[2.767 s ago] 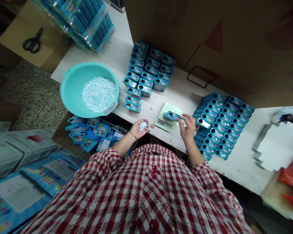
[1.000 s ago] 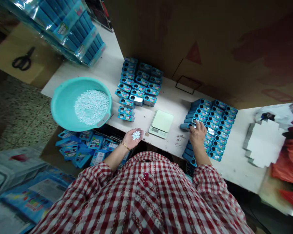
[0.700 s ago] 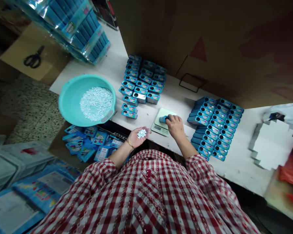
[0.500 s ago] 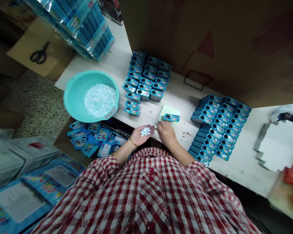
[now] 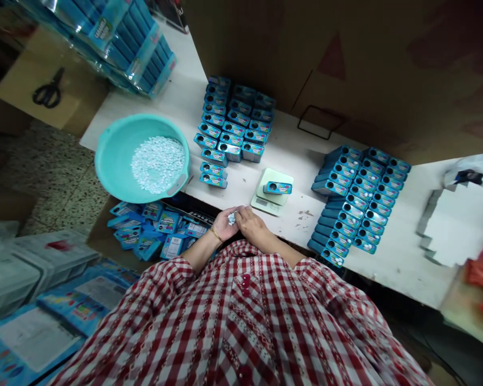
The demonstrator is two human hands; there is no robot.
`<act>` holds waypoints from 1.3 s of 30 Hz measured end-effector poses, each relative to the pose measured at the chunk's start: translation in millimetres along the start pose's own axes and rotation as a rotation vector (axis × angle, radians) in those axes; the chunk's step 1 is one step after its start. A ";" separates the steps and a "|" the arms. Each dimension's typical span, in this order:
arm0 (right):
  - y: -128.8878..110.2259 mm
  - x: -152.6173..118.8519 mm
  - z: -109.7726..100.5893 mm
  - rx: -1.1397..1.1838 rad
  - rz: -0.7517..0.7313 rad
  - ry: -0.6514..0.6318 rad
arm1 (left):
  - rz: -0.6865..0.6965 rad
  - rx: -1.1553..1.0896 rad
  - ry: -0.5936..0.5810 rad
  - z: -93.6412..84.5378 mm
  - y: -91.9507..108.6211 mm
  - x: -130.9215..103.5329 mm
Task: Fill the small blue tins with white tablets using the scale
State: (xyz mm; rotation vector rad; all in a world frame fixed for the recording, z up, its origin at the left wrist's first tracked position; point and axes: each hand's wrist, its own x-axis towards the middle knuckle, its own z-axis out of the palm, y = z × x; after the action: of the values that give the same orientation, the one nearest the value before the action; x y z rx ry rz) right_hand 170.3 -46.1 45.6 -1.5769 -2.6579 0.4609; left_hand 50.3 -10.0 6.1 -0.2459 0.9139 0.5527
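My left hand [image 5: 224, 225] is cupped palm up in front of my shirt, holding a small heap of pale candies [image 5: 231, 219]. Over that heap lies my right hand [image 5: 251, 224], its fingers curled together at the left palm; what they pinch is hidden. Just beyond my hands a small digital scale [image 5: 266, 207] rests on the table, and a blue candy tin [image 5: 277, 187] with a dark round opening stands on its plate.
To the left sits a turquoise basin [image 5: 110, 161] of candies, above a carton of blue packs [image 5: 167, 221]. Blue tins stand grouped at the back [image 5: 231, 139] and right [image 5: 356, 201]. A large cardboard box [image 5: 306, 59] borders the table's far side. Scissors [image 5: 48, 94] lie far left.
My right hand has drawn back from beside the scale to the left palm, covering part of the candies. The tin stays on the scale. The view has shifted slightly.
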 end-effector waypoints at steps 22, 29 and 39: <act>115.5 -7.1 -20.0 0.272 0.425 0.339 | 0.055 0.010 -0.053 49.9 3.2 5.6; 50.1 -13.0 -16.2 0.246 0.188 0.251 | 0.021 -0.007 -0.054 39.9 -1.5 3.4; 11.0 -3.9 -2.5 0.082 0.000 0.009 | -0.041 -0.028 0.019 10.6 -2.6 -2.7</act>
State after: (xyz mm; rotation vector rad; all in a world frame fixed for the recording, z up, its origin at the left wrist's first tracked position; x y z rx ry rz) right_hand 182.1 -43.8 45.7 -1.5519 -2.5964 0.5541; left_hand 57.6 -8.6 14.4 -0.2953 0.9181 0.5260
